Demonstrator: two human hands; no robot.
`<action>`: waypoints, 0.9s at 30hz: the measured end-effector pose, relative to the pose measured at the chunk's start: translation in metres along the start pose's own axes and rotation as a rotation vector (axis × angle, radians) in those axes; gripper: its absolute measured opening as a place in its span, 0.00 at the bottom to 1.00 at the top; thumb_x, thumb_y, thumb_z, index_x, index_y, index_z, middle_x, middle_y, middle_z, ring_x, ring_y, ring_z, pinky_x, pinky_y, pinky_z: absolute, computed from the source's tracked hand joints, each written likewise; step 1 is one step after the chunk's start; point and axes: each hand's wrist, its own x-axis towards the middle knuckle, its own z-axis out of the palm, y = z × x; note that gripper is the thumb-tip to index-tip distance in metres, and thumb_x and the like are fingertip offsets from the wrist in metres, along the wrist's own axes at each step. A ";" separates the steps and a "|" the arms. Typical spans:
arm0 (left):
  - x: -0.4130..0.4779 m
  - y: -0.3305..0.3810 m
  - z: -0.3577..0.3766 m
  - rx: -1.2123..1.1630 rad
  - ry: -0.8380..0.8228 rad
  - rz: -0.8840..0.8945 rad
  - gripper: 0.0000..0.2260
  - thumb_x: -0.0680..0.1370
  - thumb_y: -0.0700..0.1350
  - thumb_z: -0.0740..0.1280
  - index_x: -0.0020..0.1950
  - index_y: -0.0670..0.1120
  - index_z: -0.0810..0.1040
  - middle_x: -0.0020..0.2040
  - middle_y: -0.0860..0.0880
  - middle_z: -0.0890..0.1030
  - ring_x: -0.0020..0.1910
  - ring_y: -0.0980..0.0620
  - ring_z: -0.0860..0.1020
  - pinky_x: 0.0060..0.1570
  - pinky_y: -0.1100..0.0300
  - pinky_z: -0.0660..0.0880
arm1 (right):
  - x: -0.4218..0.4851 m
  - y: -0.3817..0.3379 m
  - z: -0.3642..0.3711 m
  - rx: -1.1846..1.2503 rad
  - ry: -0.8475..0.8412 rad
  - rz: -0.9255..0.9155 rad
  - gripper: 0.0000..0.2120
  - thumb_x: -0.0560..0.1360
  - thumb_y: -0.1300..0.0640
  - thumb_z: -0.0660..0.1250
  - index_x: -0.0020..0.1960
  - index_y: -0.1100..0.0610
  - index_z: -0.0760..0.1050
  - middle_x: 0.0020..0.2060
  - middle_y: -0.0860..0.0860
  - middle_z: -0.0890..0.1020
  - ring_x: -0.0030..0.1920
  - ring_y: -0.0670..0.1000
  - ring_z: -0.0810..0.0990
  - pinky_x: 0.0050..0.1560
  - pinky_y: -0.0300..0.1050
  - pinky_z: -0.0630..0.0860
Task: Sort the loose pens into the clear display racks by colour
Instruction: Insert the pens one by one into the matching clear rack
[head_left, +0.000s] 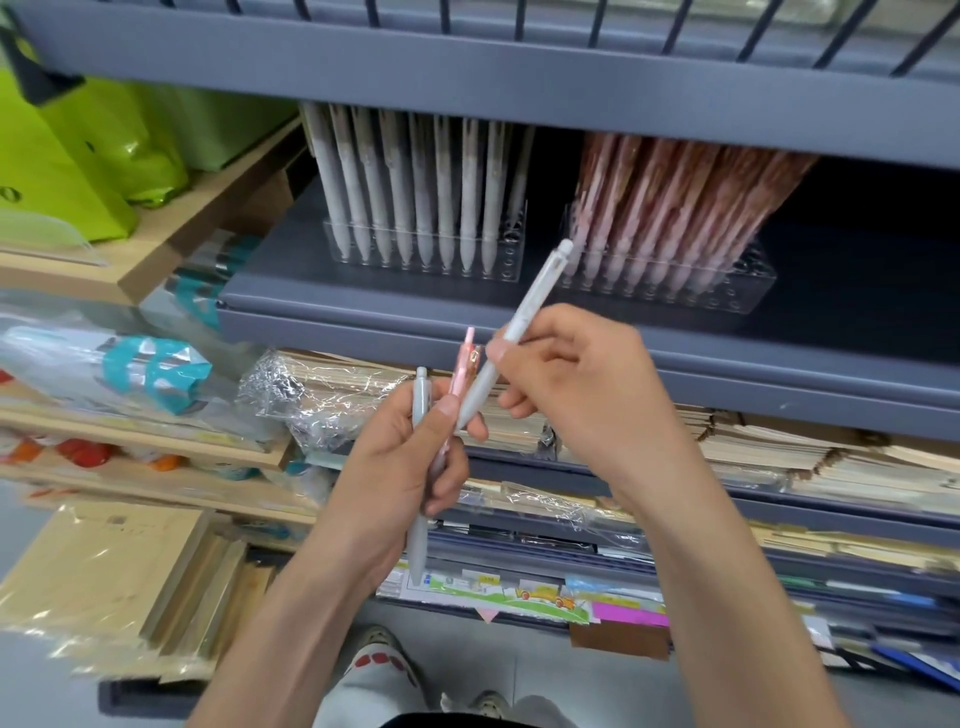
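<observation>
My right hand (582, 374) is pinching a white pen (535, 296), left hand (400, 467) gripping grey pen (418, 540) and pink pen (461, 375). The shelf labels (488, 581) are looking too blurry.

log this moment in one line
left hand: holds grey pen, pink pen | right hand: pinches white pen | white-pen rack left, pink-pen rack right

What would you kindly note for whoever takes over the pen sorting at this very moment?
Hands: the left hand holds a grey pen and a pink pen. The right hand pinches a pale grey pen, tilted up toward the racks.
Done: the left rack holds grey pens, and the right rack holds pink pens. Both have free holes.
Left: slot the three held pens, greys left, pink right.
</observation>
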 end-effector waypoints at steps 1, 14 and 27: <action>0.000 0.000 -0.001 0.008 0.006 -0.002 0.10 0.82 0.46 0.60 0.52 0.39 0.73 0.34 0.42 0.74 0.22 0.54 0.63 0.20 0.64 0.62 | 0.002 0.001 0.000 -0.005 -0.023 0.006 0.03 0.75 0.57 0.71 0.45 0.56 0.80 0.32 0.50 0.84 0.32 0.47 0.83 0.39 0.46 0.82; 0.001 0.004 -0.037 -0.233 0.068 -0.164 0.08 0.84 0.44 0.57 0.45 0.49 0.67 0.33 0.50 0.69 0.21 0.56 0.60 0.15 0.66 0.59 | 0.086 -0.004 0.006 -0.202 0.625 -0.296 0.10 0.79 0.59 0.59 0.57 0.62 0.73 0.42 0.53 0.82 0.43 0.51 0.82 0.45 0.43 0.78; 0.012 0.013 -0.050 -0.049 0.060 -0.152 0.06 0.85 0.47 0.58 0.57 0.52 0.75 0.40 0.46 0.80 0.21 0.53 0.66 0.18 0.64 0.62 | 0.128 -0.021 0.021 -0.653 0.529 -0.051 0.15 0.82 0.55 0.56 0.63 0.61 0.73 0.54 0.63 0.81 0.55 0.64 0.78 0.46 0.50 0.69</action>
